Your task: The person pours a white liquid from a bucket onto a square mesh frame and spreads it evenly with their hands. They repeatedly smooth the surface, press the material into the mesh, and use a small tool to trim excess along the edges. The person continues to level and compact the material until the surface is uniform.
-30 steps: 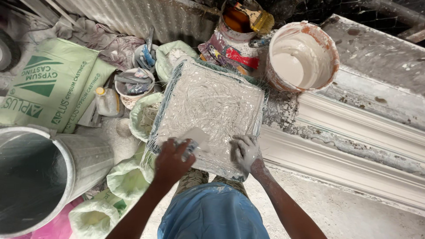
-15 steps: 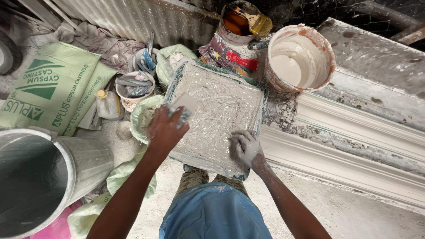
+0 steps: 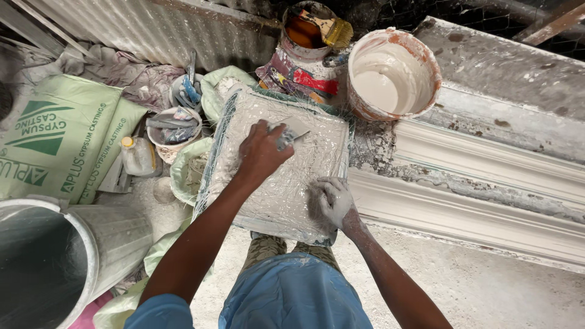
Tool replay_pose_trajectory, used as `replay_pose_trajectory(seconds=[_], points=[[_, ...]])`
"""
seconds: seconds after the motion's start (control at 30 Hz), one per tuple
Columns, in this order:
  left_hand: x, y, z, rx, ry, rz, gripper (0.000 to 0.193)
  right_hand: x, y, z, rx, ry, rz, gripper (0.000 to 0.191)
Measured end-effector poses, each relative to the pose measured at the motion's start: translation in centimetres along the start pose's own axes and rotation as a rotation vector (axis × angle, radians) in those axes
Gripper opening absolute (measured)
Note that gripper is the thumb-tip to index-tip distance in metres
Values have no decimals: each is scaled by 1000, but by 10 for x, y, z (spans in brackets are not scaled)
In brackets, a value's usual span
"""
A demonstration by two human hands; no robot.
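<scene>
our left hand (image 3: 263, 149) clamps a scraper (image 3: 294, 129) against the square plaster mould (image 3: 317, 164) while our right hand (image 3: 332, 200), fingers spread flat, steadies its near edge.

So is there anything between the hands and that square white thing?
Nothing visible. The left hand lies on the square plaster-covered mould, holding a small flat scraper against its far part. The right hand, coated in plaster, presses directly on the near right corner.

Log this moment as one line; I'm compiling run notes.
left hand: holds scraper on square mould | right hand: flat on mould, plaster-coated | plaster bucket beyond
</scene>
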State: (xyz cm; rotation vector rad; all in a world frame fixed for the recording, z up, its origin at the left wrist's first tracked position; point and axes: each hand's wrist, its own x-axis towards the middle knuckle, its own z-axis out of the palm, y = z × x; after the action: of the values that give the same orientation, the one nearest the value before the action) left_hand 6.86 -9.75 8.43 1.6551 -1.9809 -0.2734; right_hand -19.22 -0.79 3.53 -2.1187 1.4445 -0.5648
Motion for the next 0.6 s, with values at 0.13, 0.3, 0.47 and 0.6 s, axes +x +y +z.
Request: replay_pose_trajectory(seconds=[0.13, 0.3, 0.47, 0.6], points=[[10, 6, -1, 113, -69, -83, 60, -1, 3, 1, 31, -7, 31, 36], [2, 11, -13, 94, -247, -180, 60, -4, 10, 2, 51, -34, 71, 36], [-22, -1, -38, 103, -273, -219, 64, -8, 26, 9, 54, -13, 78, 38], [-38, -12, -54, -26, -325, -350, 68, -6, 39, 22, -61, 50, 45, 40]])
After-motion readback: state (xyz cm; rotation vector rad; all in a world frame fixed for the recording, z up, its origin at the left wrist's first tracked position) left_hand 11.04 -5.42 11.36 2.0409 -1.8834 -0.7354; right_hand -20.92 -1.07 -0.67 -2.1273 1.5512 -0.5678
